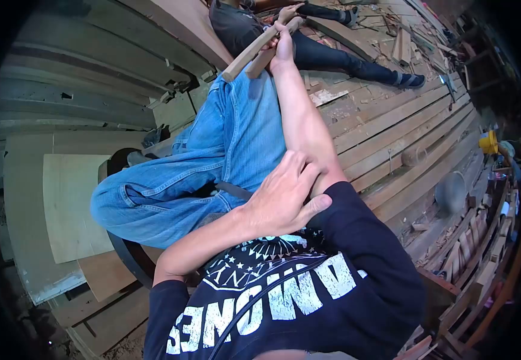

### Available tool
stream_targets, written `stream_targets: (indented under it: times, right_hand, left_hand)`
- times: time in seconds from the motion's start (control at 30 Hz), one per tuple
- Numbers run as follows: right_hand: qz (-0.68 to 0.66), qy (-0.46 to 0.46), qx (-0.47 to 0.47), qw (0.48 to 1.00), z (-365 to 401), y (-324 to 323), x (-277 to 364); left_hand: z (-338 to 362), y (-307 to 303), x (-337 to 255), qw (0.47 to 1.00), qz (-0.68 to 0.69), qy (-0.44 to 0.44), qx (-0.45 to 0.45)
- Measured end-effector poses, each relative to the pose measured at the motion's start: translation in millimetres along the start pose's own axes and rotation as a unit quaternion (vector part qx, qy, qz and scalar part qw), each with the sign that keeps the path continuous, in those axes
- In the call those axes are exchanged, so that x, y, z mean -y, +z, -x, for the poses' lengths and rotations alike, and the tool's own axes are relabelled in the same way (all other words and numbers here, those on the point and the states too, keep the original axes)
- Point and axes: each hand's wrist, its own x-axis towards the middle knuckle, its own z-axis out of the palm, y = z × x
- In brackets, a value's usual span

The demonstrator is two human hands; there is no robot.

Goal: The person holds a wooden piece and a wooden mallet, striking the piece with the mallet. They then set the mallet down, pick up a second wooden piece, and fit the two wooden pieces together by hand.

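My right arm reaches far forward, and my right hand (282,49) is closed round wooden pieces over my knee. One long piece (245,62) slants down to the left; a shorter piece (259,64) lies beside it. How far the fingers wrap round each piece cannot be made out. My left hand (284,191) rests across my right arm near the elbow, its fingers bent and its thumb spread apart, holding no object. Blue jeans (251,120) cover my folded legs.
Another person (236,27) sits ahead, legs stretched right, with a hand (289,13) near the wood. Long planks (401,126) and scraps cover the floor at right. Pale boards (74,204) lie at left. A yellow container (487,142) stands far right.
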Motion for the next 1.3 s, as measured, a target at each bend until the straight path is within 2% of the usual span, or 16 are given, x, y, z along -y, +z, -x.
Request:
stream_targets:
  times: [0.1, 0.13, 0.27, 0.33, 0.37, 0.43, 0.5, 0.57, 0.6, 0.63, 0.73, 0.9, 0.97, 1.1, 1.23, 1.3]
  right_hand:
    - [-0.001, 0.005, 0.013, 1.000, -0.7, 0.3, -0.1]
    - [0.001, 0.011, 0.007, 1.000, -0.6, 0.2, -0.6]
    - [0.007, 0.020, -0.007, 1.000, 0.2, 0.6, -2.0]
    - [0.012, 0.008, -0.006, 1.000, 0.6, 1.6, -1.8]
    - [0.013, 0.004, -0.002, 1.000, 0.9, 1.8, -1.0]
    - [0.006, 0.008, 0.004, 1.000, 3.7, 2.2, -0.8]
    - [0.008, 0.013, -0.004, 1.000, 5.9, 2.6, -0.8]
    - [0.024, -0.005, -0.001, 1.000, 7.1, 4.6, -0.8]
    - [0.024, -0.004, 0.010, 1.000, 7.2, 5.7, 0.0]
    - [0.023, -0.004, 0.013, 1.000, 6.2, 7.4, 0.8]
    - [0.019, -0.001, -0.004, 1.000, 9.4, 8.6, 1.5]
    - [0.010, 0.004, 0.004, 1.000, 8.0, 8.7, 2.6]
    - [0.022, -0.011, -0.009, 1.000, 7.8, 7.2, 0.5]
    - [0.028, 0.000, 0.001, 1.000, 6.4, 6.2, 1.3]
    - [0.038, -0.011, -0.002, 0.999, 8.1, 7.7, 1.1]
    - [0.040, -0.009, -0.006, 0.999, 9.4, 9.9, 2.6]
  left_hand:
    - [6.1, -6.0, -0.1, 0.995, 0.083, 0.002, 0.058]
    - [7.0, -4.6, -6.3, 0.992, 0.122, 0.019, 0.039]
    - [4.5, -9.9, -2.0, 0.992, 0.085, 0.086, 0.030]
    - [-1.1, -6.2, -1.6, 0.999, -0.002, 0.008, -0.032]
    - [-0.8, -7.2, -3.5, 0.999, -0.003, 0.013, -0.033]
    - [5.5, -9.1, -9.5, 0.994, 0.019, -0.081, 0.075]
    - [6.6, -11.8, -7.3, 0.997, 0.002, -0.041, 0.068]
    - [10.6, -14.0, -9.1, 0.987, 0.099, 0.035, 0.118]
    - [10.6, -17.5, -17.8, 0.987, 0.089, -0.003, 0.133]
    - [8.6, -19.9, -17.1, 0.987, 0.086, -0.003, 0.133]
    - [-0.3, -22.8, -13.5, 0.995, -0.047, -0.054, 0.066]
    - [2.0, -16.0, -15.5, 0.996, -0.001, -0.052, 0.077]
    - [3.0, -23.6, -14.6, 0.989, 0.008, -0.067, 0.132]
    - [3.6, -27.6, -14.3, 0.991, 0.083, -0.008, 0.104]
    - [-0.3, -28.1, -12.3, 0.993, -0.026, -0.082, 0.085]
    - [4.3, -25.3, -10.1, 0.992, -0.054, -0.055, 0.098]
